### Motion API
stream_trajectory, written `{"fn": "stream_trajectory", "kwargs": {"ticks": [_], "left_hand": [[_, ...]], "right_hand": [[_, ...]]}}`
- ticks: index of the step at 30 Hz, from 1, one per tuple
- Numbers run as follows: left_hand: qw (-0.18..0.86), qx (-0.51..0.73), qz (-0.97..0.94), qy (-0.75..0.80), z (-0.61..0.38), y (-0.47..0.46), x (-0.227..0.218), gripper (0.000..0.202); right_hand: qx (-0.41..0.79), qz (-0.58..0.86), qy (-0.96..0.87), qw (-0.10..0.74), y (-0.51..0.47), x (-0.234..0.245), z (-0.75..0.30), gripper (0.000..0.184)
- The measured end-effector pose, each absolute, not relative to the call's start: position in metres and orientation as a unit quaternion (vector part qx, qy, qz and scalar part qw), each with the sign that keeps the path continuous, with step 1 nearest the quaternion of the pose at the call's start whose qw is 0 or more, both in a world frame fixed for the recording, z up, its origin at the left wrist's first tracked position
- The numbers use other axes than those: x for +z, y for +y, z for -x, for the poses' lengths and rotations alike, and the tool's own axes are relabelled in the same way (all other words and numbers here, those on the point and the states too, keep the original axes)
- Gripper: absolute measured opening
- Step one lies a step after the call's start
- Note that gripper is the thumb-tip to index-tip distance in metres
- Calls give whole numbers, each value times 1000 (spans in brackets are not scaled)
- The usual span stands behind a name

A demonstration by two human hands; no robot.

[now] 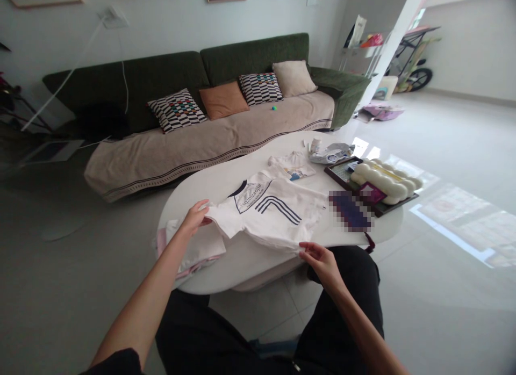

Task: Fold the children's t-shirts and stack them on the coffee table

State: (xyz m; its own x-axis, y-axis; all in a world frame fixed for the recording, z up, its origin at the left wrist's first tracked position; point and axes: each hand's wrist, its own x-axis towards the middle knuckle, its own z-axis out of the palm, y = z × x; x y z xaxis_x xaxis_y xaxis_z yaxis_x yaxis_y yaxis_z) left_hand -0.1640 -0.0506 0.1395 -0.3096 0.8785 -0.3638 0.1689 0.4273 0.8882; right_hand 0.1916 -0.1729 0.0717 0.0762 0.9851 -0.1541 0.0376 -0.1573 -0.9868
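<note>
A white T-shirt (270, 211) with dark stripes and a dark-trimmed collar lies spread on the white oval table (242, 257). My left hand (194, 217) pinches its left edge near the sleeve. At the table's near rim, my right hand (320, 258) grips the shirt's lower edge. Under the left side of the shirt lies a folded pale pink and white garment (193, 254).
Another small white garment (292, 166) lies farther back on the table, beside a crumpled plastic bag (332, 152). A dark tray (365, 189) with a puffy white object (385, 180) sits at the right. A green sofa (209, 106) with cushions stands behind. My legs are under the table's near edge.
</note>
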Motion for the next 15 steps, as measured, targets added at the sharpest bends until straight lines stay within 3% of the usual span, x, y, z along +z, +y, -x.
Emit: {"fn": "stream_trajectory", "kwargs": {"ticks": [3, 7, 10, 15], "left_hand": [[484, 400, -380, 679, 159, -50, 156, 26], [483, 416, -372, 675, 157, -47, 164, 17], [484, 425, -358, 676, 157, -42, 167, 14], [516, 454, -369, 625, 159, -44, 218, 14]], "right_hand": [[468, 579, -487, 458, -167, 78, -192, 38], [329, 626, -569, 420, -159, 91, -197, 21], [312, 621, -594, 404, -146, 108, -207, 18], [224, 590, -629, 453, -128, 185, -236, 21]]}}
